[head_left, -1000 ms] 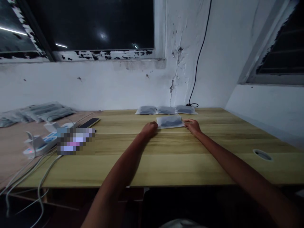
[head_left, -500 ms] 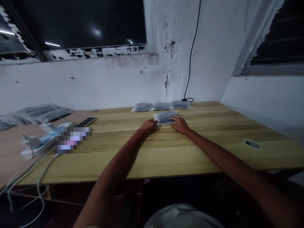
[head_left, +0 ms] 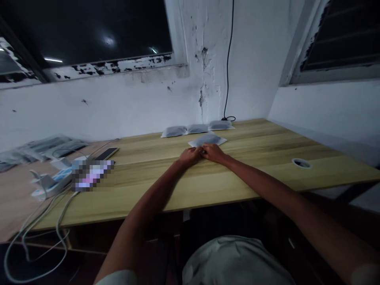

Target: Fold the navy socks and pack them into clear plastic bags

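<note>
Head view: the person's left hand (head_left: 190, 156) and right hand (head_left: 212, 152) are drawn in close together, fingers curled rather than spread, at the near edge of a frosted, translucent plastic packet with dark contents (head_left: 208, 138). Fingertips are small and shadowed there, so I cannot tell whether either hand pinches the edge or only presses on it. That packet sits at an angle on the pale yellow-brown, wood-grained table (head_left: 237, 176), mid-way across and just on the near side of a row of 3 similar frosted packets (head_left: 198, 128) by the white, peeling wall (head_left: 127, 101). Well to the left are a white multi-socket power strip (head_left: 53, 187) and a pile of greyish plastic packets (head_left: 49, 147).
</note>
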Demonstrator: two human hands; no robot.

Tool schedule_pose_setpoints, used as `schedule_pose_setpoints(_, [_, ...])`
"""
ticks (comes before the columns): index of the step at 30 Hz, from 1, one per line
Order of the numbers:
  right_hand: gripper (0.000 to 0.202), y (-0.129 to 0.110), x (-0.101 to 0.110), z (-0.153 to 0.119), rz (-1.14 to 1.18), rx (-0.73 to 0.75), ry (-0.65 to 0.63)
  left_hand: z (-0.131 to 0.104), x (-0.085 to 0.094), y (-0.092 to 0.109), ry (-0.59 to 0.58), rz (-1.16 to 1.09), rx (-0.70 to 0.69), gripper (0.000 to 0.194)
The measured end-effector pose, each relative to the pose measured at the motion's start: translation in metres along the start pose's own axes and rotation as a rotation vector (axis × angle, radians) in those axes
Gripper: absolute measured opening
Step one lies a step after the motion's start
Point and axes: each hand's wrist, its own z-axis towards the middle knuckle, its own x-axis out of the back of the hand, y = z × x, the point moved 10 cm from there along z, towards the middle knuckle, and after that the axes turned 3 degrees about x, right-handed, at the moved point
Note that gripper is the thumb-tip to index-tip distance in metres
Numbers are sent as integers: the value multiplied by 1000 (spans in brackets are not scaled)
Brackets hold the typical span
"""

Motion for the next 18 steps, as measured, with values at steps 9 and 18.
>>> schedule_pose_setpoints(9, [10,76,48,-17,-181,-220,164,-3,29,-64,204,-121,219,38])
schedule_pose_setpoints(18, [8,101,37,-31,93,-330,187,-24,31,-97,294,-310,297,6])
